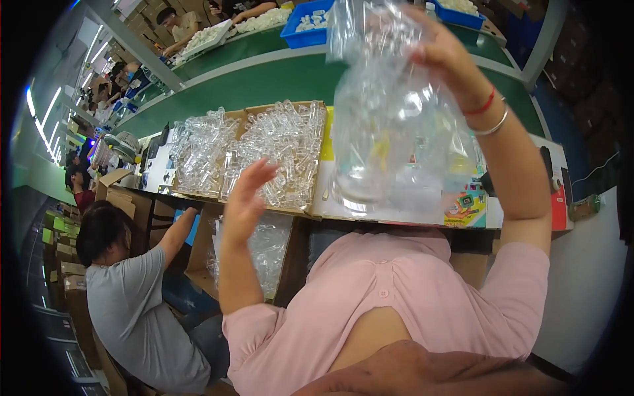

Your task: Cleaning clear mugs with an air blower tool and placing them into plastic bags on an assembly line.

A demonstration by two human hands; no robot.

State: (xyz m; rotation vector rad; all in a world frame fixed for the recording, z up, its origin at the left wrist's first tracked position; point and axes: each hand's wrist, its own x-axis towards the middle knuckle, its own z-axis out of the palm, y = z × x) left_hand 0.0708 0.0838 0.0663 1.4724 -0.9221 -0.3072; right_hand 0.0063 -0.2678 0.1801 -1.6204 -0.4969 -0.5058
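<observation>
High over the work table, my right hand [448, 58] grips the gathered top of a large clear plastic bag [389, 132]. The bag hangs down in front of the table, and I can partly see through it. Whether anything lies inside the bag I cannot tell. My left hand [246, 201] is raised apart from the bag, fingers stretched out and somewhat blurred, holding nothing. Behind it stands a shallow cardboard box [318, 168] heaped with clear plastic pieces [281, 142]. More such pieces [201, 148] fill the left part.
Below my left hand, a carton [198, 264] holds clear plastic bags [264, 244]. A person in a grey shirt [139, 303] sits close on my left. Beyond the table runs a green work surface [264, 79] with a blue bin [297, 41] of white parts. A metal post [142, 43] stands left.
</observation>
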